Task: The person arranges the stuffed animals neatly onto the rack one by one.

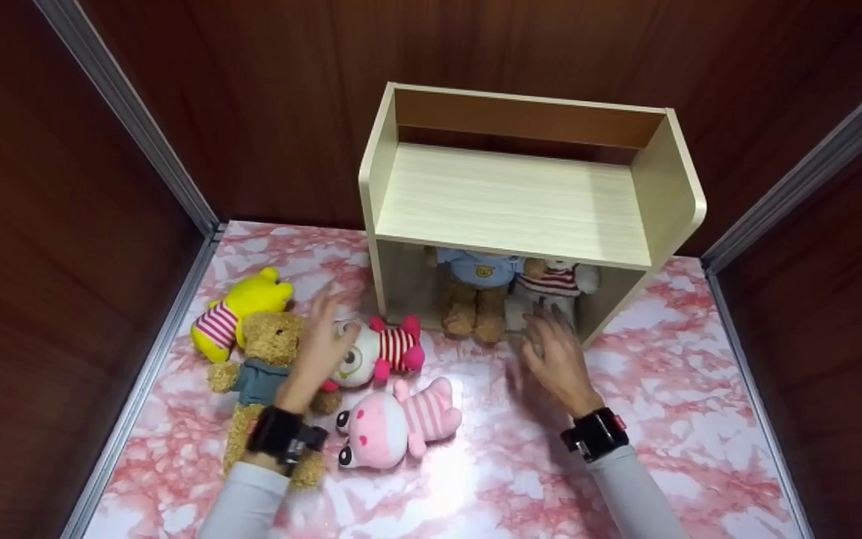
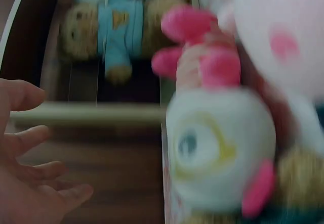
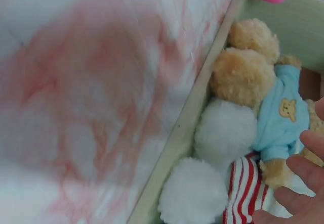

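Observation:
In the head view my left hand (image 1: 320, 344) is above the white big-eyed plush (image 1: 360, 355) with pink limbs and a striped body. Its fingers are spread in the left wrist view, with nothing held. Under that forearm lies a brown teddy bear (image 1: 270, 340) in a grey-blue shirt. My right hand (image 1: 557, 359) is at the front of the shelf's lower compartment, by a white plush (image 3: 195, 191) in red-and-white stripes; fingers look loosely extended, and contact cannot be made out. Beside that plush sits a brown teddy (image 1: 482, 277) in a light-blue top.
A pale wooden shelf unit (image 1: 513, 198) stands at the back. A yellow plush (image 1: 251, 296) in a striped top lies at the far left, and a pink plush (image 1: 382, 434) lies in front. Dark wood panels (image 1: 274, 112) with metal edges surround the pink-marbled surface (image 1: 670, 419).

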The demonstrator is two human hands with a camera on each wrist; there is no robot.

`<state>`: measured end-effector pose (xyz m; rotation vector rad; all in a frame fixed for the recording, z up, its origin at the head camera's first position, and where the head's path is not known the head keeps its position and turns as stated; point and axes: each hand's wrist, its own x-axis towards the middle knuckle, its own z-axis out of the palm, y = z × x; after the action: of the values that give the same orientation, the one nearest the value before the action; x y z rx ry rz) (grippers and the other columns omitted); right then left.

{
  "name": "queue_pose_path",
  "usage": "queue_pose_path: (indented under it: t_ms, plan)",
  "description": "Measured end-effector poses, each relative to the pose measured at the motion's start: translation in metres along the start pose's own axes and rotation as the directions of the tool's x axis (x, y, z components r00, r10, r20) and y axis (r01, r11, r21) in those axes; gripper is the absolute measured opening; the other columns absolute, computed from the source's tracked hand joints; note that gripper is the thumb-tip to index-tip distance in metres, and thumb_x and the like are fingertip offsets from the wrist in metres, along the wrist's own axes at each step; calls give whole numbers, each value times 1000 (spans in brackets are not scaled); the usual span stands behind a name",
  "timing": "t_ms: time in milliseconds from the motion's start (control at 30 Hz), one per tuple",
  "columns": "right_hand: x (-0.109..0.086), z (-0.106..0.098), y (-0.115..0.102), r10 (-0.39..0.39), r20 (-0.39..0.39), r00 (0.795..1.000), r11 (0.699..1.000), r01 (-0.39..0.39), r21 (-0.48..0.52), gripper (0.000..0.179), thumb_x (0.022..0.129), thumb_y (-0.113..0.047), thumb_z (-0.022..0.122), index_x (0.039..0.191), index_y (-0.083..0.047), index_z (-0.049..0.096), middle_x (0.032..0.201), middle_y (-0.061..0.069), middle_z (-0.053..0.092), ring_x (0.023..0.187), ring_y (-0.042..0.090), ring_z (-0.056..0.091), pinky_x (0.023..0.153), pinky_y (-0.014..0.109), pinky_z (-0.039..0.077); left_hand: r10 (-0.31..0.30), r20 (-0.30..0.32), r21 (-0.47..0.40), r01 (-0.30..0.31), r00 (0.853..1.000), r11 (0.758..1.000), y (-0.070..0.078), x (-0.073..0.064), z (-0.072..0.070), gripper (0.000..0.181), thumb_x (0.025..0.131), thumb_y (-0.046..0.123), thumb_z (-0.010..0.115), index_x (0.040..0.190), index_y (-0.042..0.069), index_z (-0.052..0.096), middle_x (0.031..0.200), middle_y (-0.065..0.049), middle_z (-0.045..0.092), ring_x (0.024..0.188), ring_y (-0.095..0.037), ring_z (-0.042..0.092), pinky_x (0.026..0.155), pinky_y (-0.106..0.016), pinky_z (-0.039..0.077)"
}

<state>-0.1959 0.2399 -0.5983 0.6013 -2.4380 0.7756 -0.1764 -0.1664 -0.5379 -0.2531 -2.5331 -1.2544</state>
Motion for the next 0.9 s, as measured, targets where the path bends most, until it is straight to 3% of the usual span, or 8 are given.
queue_pose_path:
  t_ms: [167,400,500,667,900]
  plan:
    - [0,-6,2,-8,-32,999,1000,8,2,40,83,-2,73,122,8,66,133,30,62,130,55,51,112,66,37,-126,-4,96,126,992,987,-28,1,-32,57,90,6,72,141,-8,52,153,-35,37,130,-53,48,108,-62,42]
    - [2,-14,3,11,-46,999,1000,-11,2,43,85,-2,73,127,4,65,139,26,60,132,56,48,110,70,37,-365,-6,227,357,931,906,-62,-2,-64,66,95,22,68,149,-8,45,145,-40,39,131,-54,41,112,-63,33]
    - [1,-16,1,6,-61,998,1000,-6,7,43,86,-3,73,127,4,66,141,25,60,131,58,48,108,71,37,-423,14,238,408,906,882,-74,-9,-72,73,96,29,68,150,-11,40,143,-45,39,131,-57,41,112,-65,34]
    - [-4,-19,-3,20,-60,998,1000,-19,21,41,86,-4,73,126,2,67,143,26,58,131,59,47,106,73,38,-514,102,224,484,852,846,-88,-16,-77,89,97,44,67,155,-12,29,149,-48,32,136,-60,37,114,-67,32]
    - [-9,-20,-4,84,-51,995,995,-82,49,51,84,1,76,133,4,63,140,27,59,132,57,48,110,69,36,-556,178,210,520,812,828,-96,-19,-79,109,93,58,69,161,-8,14,157,-43,24,143,-57,30,118,-65,28]
